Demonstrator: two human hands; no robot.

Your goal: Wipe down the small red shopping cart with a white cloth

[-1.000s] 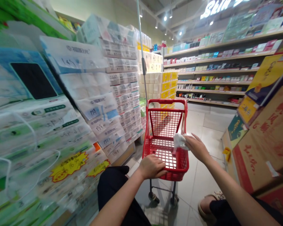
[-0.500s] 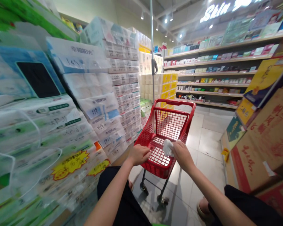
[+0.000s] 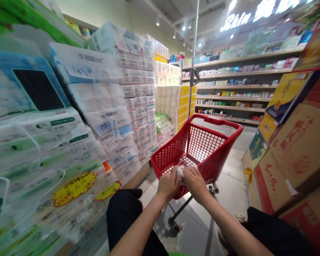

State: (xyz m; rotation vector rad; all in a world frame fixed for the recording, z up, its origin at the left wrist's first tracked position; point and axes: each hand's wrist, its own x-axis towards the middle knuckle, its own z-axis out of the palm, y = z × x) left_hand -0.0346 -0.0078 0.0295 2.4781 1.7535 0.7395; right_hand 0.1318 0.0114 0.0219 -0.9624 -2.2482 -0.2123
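Note:
A small red shopping cart [image 3: 167, 156] with a plastic basket stands turned at an angle in front of me. My left hand [image 3: 167, 185] and my right hand [image 3: 196, 183] meet over the basket's near rim, both with fingers curled. Between them a crumpled white tissue or cloth [image 3: 180, 172] pokes out, with fingers of both hands around it. My hands cover part of the rim behind it. Through the basket's grid the pale floor shows.
Stacked tissue packs [image 3: 109, 131] rise on the left, with a dark-screened device [image 3: 40, 89] and a white cable among them. Cardboard cartons [image 3: 296, 156] line the right side. A metal pole [image 3: 193, 42] rises behind the cart. Stocked shelves [image 3: 237, 86] are at the back.
The cart has rotated, its handle end swinging right. My left hand has moved right along the rim, and my right hand has come left with the white tissue, so the hands meet.

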